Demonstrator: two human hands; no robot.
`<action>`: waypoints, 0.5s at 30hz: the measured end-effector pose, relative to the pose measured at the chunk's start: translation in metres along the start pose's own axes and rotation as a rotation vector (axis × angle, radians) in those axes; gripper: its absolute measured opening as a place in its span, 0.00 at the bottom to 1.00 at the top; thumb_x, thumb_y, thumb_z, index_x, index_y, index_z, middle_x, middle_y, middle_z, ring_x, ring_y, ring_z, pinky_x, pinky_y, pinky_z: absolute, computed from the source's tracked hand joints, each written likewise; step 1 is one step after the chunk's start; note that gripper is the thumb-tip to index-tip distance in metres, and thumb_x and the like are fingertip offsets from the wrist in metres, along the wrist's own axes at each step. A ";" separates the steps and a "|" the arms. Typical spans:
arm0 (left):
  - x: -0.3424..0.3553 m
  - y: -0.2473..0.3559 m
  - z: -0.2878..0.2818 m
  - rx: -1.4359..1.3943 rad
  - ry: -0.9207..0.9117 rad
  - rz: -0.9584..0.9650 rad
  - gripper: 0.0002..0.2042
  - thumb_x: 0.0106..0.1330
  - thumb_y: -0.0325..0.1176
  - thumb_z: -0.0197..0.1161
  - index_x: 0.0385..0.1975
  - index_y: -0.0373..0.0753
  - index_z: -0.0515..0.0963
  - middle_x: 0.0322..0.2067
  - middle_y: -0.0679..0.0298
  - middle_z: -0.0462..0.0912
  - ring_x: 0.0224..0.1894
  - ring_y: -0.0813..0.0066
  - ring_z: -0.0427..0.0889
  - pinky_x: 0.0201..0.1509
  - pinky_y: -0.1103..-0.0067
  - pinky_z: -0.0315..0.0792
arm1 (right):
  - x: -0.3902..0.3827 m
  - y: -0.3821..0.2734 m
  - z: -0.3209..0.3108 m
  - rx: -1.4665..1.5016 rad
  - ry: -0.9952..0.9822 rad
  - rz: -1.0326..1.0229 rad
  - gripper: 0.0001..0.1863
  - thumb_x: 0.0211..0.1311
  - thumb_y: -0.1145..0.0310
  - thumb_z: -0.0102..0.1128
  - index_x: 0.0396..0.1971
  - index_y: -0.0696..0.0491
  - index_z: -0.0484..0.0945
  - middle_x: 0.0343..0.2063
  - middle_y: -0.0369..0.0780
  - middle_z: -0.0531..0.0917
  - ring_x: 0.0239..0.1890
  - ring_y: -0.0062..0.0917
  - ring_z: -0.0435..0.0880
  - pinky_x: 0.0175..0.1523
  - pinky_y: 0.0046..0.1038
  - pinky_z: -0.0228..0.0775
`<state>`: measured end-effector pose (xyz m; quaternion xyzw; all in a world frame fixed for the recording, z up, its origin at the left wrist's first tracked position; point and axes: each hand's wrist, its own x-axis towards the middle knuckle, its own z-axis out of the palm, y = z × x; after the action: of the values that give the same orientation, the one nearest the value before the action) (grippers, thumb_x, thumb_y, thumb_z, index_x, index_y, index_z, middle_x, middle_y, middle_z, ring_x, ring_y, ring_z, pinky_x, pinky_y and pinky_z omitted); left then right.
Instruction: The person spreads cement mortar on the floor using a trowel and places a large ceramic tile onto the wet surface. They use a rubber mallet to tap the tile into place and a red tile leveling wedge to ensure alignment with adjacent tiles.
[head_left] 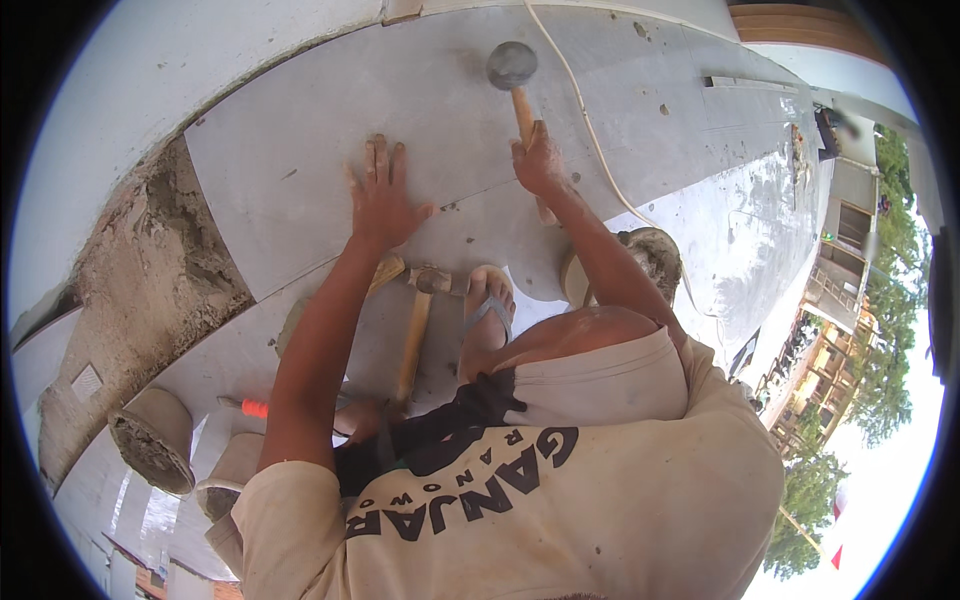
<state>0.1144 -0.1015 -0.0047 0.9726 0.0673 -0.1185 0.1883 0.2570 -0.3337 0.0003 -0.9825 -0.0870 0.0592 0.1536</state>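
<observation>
My right hand is wrapped round the wooden handle of a rubber mallet. Its dark round head is over the large grey floor tiles; whether it touches them I cannot tell. To the left, my left hand lies flat with fingers spread on a tile, next to a seam. Below that hand, a hammer with a wooden handle lies by my sandalled foot. Another wooden handle shows beside it, partly hidden by my left forearm.
At the left, rough mortar lies bare beside the tiles. Mortar-stained buckets stand lower left and by my right forearm. A pale cable crosses the floor. A red-handled tool and a metal strip lie farther off.
</observation>
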 end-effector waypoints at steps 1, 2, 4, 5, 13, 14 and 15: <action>-0.001 -0.002 0.000 0.005 -0.001 -0.020 0.54 0.54 0.62 0.65 0.73 0.39 0.43 0.74 0.48 0.36 0.76 0.54 0.32 0.73 0.46 0.27 | 0.006 -0.004 -0.002 0.069 -0.035 0.003 0.20 0.65 0.62 0.57 0.49 0.59 0.66 0.29 0.52 0.82 0.35 0.47 0.84 0.41 0.44 0.73; 0.001 -0.002 -0.003 0.000 -0.010 -0.027 0.54 0.54 0.62 0.65 0.73 0.39 0.42 0.74 0.47 0.36 0.76 0.53 0.31 0.73 0.46 0.27 | 0.013 -0.016 -0.018 0.138 -0.062 0.012 0.21 0.65 0.61 0.57 0.50 0.59 0.66 0.29 0.52 0.82 0.36 0.46 0.84 0.41 0.45 0.73; -0.002 -0.001 -0.007 -0.008 -0.037 -0.051 0.55 0.54 0.62 0.64 0.73 0.38 0.41 0.73 0.46 0.35 0.76 0.51 0.30 0.72 0.45 0.27 | 0.016 -0.066 -0.077 0.361 -0.202 0.101 0.22 0.65 0.57 0.58 0.49 0.57 0.69 0.28 0.50 0.82 0.34 0.43 0.84 0.39 0.43 0.73; -0.006 0.003 -0.005 0.000 -0.046 -0.043 0.55 0.54 0.62 0.65 0.73 0.37 0.41 0.73 0.45 0.35 0.76 0.50 0.30 0.72 0.44 0.27 | 0.008 -0.071 -0.083 0.368 -0.142 0.097 0.22 0.64 0.57 0.59 0.48 0.58 0.70 0.27 0.49 0.81 0.32 0.39 0.83 0.38 0.41 0.72; 0.000 0.006 0.001 -0.014 -0.005 -0.057 0.56 0.53 0.60 0.66 0.73 0.35 0.41 0.73 0.44 0.35 0.76 0.48 0.30 0.72 0.44 0.26 | 0.014 -0.086 -0.097 0.495 0.202 -0.147 0.21 0.68 0.53 0.54 0.44 0.58 0.69 0.24 0.49 0.81 0.28 0.44 0.83 0.34 0.45 0.71; 0.001 0.007 0.000 -0.018 -0.006 -0.053 0.56 0.53 0.60 0.66 0.73 0.35 0.40 0.73 0.44 0.35 0.76 0.48 0.30 0.72 0.44 0.26 | 0.017 -0.075 -0.080 0.401 0.120 -0.084 0.21 0.68 0.52 0.53 0.44 0.58 0.69 0.25 0.50 0.81 0.29 0.46 0.83 0.35 0.46 0.71; 0.002 0.009 -0.001 -0.024 -0.009 -0.046 0.56 0.54 0.60 0.66 0.73 0.35 0.40 0.73 0.44 0.35 0.76 0.48 0.30 0.72 0.44 0.26 | 0.022 -0.055 -0.053 0.305 0.039 -0.018 0.22 0.69 0.51 0.52 0.43 0.58 0.69 0.26 0.51 0.81 0.30 0.47 0.83 0.36 0.48 0.71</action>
<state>0.1186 -0.1094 -0.0014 0.9679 0.0904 -0.1263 0.1973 0.2776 -0.2935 0.0656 -0.9479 -0.0831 0.0513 0.3031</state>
